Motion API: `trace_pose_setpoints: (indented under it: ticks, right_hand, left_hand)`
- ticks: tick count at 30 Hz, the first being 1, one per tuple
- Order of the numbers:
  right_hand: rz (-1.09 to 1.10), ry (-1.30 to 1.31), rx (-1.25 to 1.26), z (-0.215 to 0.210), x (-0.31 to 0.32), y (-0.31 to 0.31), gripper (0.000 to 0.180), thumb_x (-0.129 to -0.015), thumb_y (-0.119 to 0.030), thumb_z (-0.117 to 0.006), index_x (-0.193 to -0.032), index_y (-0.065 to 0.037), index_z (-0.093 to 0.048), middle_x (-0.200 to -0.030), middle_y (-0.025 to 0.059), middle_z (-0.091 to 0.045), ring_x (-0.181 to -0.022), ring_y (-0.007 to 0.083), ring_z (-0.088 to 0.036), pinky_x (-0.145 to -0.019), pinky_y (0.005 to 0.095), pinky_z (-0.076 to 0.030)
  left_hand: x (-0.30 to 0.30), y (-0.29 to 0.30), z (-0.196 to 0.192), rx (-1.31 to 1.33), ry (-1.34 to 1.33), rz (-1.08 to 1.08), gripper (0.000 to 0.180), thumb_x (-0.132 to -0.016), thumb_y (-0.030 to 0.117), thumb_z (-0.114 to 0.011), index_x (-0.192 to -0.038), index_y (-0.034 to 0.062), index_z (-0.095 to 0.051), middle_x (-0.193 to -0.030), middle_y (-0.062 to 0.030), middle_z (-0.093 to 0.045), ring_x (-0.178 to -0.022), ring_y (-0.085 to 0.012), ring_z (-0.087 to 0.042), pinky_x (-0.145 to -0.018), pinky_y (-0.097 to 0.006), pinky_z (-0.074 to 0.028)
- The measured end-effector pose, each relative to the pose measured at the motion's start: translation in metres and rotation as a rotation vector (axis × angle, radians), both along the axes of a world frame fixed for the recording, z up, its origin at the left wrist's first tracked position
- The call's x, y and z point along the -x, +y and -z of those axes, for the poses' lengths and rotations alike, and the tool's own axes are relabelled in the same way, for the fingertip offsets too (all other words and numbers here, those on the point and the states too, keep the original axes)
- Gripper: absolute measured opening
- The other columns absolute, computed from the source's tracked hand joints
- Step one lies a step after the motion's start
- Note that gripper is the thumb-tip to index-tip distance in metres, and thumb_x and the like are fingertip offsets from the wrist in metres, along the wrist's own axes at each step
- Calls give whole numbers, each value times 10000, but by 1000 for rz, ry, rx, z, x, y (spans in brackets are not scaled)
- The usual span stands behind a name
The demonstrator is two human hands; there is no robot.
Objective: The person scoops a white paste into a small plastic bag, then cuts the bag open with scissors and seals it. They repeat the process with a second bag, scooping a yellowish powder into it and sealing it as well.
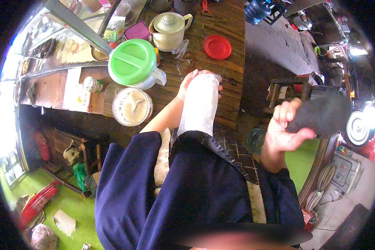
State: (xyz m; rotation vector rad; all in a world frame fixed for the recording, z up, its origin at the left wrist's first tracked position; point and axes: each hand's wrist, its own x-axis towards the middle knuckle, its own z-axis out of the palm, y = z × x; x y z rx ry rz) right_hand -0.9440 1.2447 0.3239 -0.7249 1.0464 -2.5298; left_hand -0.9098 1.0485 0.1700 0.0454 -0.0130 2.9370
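Note:
My left hand (189, 83) is wrapped around the far end of a long white bag of ice (199, 104), its clear plastic gathered at the tip. The near end of this bag lies against my dark blue clothing. Raised off to the right, my right hand (281, 129) grips a dark grey, blocky object (321, 114); blur hides its exact kind. On the table left of my left arm stand a clear tub of pale granules (132, 113) with a spoon in it and a pitcher with a green lid (132, 62).
A wooden table (225, 25) bears a cream kettle (168, 35), a red plate (217, 46), a purple container (137, 31) and a small can (92, 84). A wooden stool (275, 93) stands at the right. A round white lid (357, 128) is at the far right, above several stacked plates (326, 177).

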Motion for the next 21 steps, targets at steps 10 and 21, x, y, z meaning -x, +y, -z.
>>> trace_pose_setpoints:
  ticks: [10,21]
  right_hand:
    - [-308,-336,-498,163,18,10,567,-806,-332,-634,-1219,-1,-431,-865,62,-588,-648,146,-542,-585,244,-442]
    - [-5,438,-1505,311,39,-9,643,-776,-408,-606,-1285,-88,-378,-1249,225,-441,-1152,350,-431,-961,408,-348]
  left_hand:
    - [-7,-29,4,281,-87,-125,386,-807,335,-513,-1012,10,-542,-899,-173,-615,-782,-245,-609,-725,-350,-495]
    - [1,-39,5,1009,-167,-478,357,-706,231,-716,-953,38,-545,-923,-51,-588,-848,-113,-542,-777,-265,-438]
